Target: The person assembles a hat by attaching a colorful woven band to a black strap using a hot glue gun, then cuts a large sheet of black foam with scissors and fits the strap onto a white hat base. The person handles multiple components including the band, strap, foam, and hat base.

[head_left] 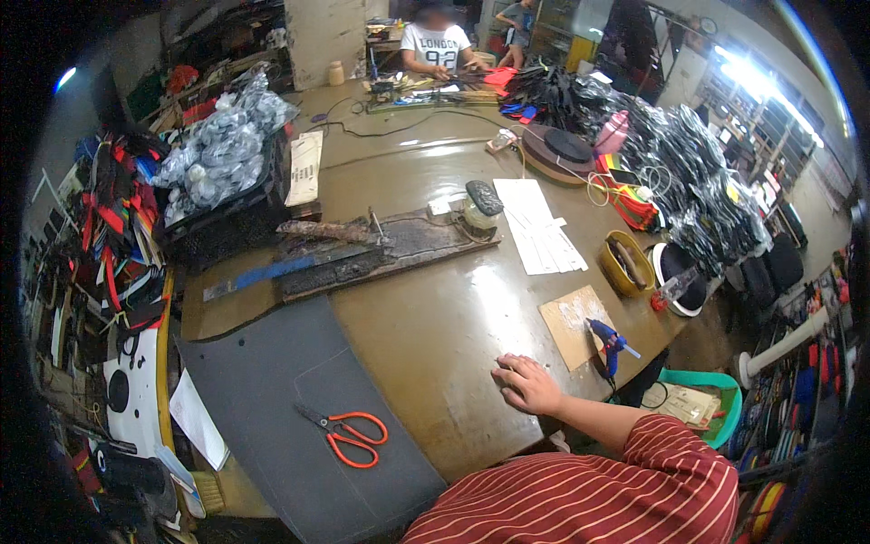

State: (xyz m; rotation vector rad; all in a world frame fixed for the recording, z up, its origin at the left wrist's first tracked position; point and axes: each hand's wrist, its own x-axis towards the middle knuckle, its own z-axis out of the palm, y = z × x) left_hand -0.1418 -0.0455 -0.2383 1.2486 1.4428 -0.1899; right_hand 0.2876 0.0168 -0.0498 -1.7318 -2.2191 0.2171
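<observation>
My right hand (530, 385) lies on the tabletop near its front edge, palm down, fingers loosely stretched and holding nothing. Just right of it, a blue glue gun (610, 349) rests on a small tan board (568, 328) smeared with whitish glue. To the left, a large dark grey sheet (272, 363) with faint marked lines covers the table's near corner. On that sheet lies a pair of scissors (367, 437) with orange-red handles, its dark blades pointing up and left. My left hand is out of view.
A worn wooden plank (408, 257) bears a metal tool and a jar (480, 216). White paper strips (544, 238), a yellow bowl (625, 265) and a heap of plastic-wrapped pieces (698, 172) sit rightward. Across the table (417, 172), a person (435, 47) handles strips. A cable crosses the far side.
</observation>
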